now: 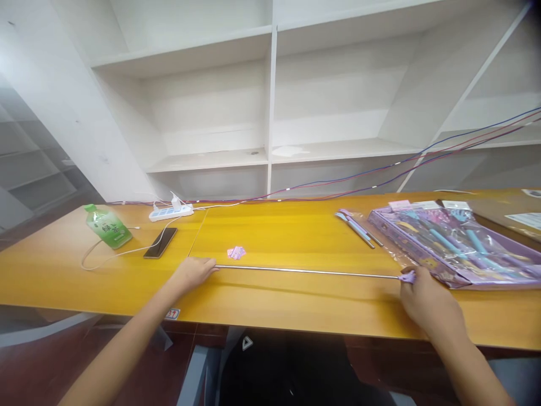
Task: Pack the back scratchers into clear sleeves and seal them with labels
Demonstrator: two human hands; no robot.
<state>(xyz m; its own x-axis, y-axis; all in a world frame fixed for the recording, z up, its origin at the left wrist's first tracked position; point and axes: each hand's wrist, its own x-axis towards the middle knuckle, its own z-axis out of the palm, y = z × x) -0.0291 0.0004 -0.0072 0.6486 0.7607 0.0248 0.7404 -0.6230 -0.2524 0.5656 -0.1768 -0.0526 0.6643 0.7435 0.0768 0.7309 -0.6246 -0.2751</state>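
Observation:
A thin metal telescopic back scratcher [304,271] stretches at full length between my two hands, just above the table. My left hand [194,274] is closed around its left end. On the other side, my right hand [431,301] grips the purple end, and part of that end shows between the fingers. Just beyond the rod, near my left hand, lie several small pink-purple paper cards [236,252]. Two more collapsed rods with blue and purple handles [357,227] rest on the table past the right part of the rod.
A purple display box [422,259] of bagged back scratchers stands at the right beside my right hand. Leftward are a green bottle [109,226], a phone [160,243] and a power strip [171,212] with a white cable. Shelves [270,113] rise behind the table [270,304].

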